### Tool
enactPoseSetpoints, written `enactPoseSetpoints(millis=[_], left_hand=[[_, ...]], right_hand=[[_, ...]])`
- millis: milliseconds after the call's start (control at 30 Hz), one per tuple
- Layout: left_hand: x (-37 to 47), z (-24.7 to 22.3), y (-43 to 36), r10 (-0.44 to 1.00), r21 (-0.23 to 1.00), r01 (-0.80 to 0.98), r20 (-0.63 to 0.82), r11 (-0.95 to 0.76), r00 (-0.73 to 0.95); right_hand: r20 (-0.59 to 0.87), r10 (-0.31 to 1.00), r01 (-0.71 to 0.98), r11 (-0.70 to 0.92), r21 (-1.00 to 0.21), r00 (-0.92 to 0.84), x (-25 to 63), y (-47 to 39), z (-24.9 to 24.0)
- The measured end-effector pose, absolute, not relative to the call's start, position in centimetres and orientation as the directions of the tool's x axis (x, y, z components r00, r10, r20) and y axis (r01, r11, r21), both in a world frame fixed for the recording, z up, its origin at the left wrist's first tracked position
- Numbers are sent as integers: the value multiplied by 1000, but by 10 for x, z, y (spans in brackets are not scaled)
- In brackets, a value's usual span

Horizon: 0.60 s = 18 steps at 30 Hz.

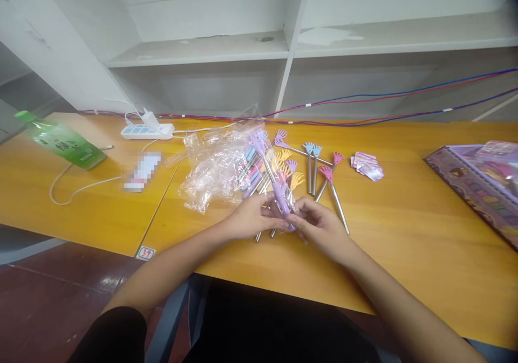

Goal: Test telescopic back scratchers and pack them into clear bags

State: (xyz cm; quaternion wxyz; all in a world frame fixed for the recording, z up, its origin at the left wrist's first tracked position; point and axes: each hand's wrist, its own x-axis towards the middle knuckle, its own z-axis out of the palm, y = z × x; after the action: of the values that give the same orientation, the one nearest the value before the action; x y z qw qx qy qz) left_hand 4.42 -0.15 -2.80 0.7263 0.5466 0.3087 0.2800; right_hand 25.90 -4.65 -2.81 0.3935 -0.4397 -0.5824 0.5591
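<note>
A purple hand-shaped back scratcher (279, 193) in a clear plastic wrapper is held up between my two hands, its small hand end pointing away from me. My left hand (257, 216) grips the wrapped handle from the left. At the lower end of the handle, my right hand (318, 224) pinches it. Beyond them lie several loose back scratchers in yellow, blue, pink and purple with metal rods, among them a blue one (317, 151) and a pink one (326, 174). Clear plastic bags (216, 163) are heaped left of the scratchers.
A green bottle (67, 142), a white power strip (141, 131) and a blurred phone-like object (142, 172) with a cable are at the left. Small cards (367, 165) lie right of the scratchers. A patterned box (473, 190) stands far right. Shelves (202, 50) rise behind the table (404, 244).
</note>
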Motion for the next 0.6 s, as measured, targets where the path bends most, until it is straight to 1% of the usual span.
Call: enactPoseSetpoints(millis=[167, 267, 333, 367, 433, 467, 500, 533, 567, 600], left_hand=[[43, -29, 0, 711, 960, -65, -156, 273, 686], [42, -21, -1, 684, 961, -68, -141, 269, 715], [40, -15, -4, 601, 956, -55, -135, 287, 787], [40, -13, -6, 527, 952, -27, -145, 306, 838], [39, -11, -12, 326, 937, 82, -199, 340, 924], [39, -10, -15, 227, 931, 151, -234, 332, 945], [38, -9, -17, 158, 931, 211, -267, 299, 951], [37, -8, -18, 131, 936, 255, -293, 244, 947], [36, -7, -17, 148, 942, 285, -311, 176, 939], [34, -4, -15, 221, 949, 296, -313, 106, 924]], right_hand=[[-25, 918, -37, -43, -998, -397, 259, -45, -25], [-7, 898, -31, -23, -999, -440, 261, -44, -24], [-34, 899, -30, -52, -998, -437, 262, -44, -24], [-60, 908, -46, -87, -995, -416, 262, -44, -24], [-119, 929, -98, -163, -982, -351, 262, -43, -26], [-145, 934, -117, -192, -974, -326, 262, -42, -27], [-167, 936, -122, -213, -969, -309, 262, -42, -29], [-184, 935, -116, -228, -967, -302, 262, -41, -30], [-193, 933, -106, -235, -966, -302, 262, -41, -30], [-197, 930, -94, -237, -967, -312, 262, -41, -31]])
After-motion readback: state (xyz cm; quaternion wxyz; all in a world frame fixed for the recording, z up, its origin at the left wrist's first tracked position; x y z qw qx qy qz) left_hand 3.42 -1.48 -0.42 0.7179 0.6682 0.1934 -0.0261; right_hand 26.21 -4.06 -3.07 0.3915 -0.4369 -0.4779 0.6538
